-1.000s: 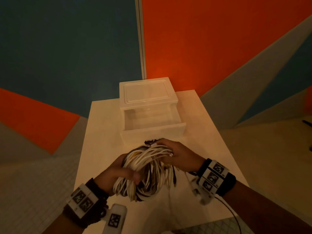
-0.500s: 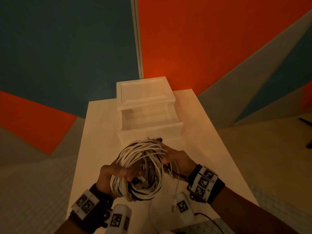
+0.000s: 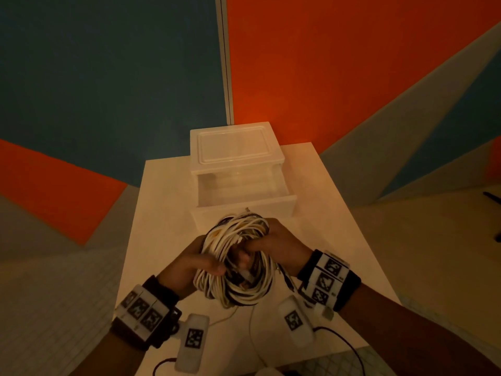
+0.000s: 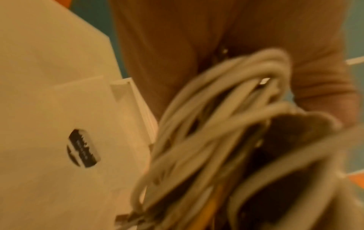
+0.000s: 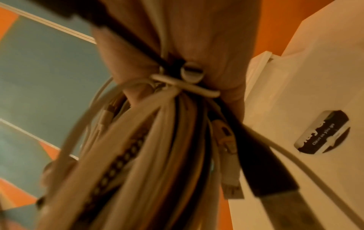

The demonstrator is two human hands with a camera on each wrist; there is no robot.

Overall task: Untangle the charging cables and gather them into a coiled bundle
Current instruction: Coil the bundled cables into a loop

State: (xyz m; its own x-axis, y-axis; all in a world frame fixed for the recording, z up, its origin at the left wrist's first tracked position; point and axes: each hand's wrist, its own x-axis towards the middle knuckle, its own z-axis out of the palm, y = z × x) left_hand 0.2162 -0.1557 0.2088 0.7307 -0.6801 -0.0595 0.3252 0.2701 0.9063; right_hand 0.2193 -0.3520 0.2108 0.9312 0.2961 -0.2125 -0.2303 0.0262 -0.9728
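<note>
Table (image 3: 162,213) carrying open drawer box (image 3: 244,207) at far end. Cable coil (image 3: 238,267) hanging just near of it, probably staged for stowing. Left hand (image 3: 195,267) gripping left side, right hand (image 3: 282,242) clamping far-right strands, keeping loops together.

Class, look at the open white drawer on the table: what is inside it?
The drawer shows only its bare, pale floor. Its front wall hides the nearest strip, and the cable bundle both hands hold stays outside.
</note>
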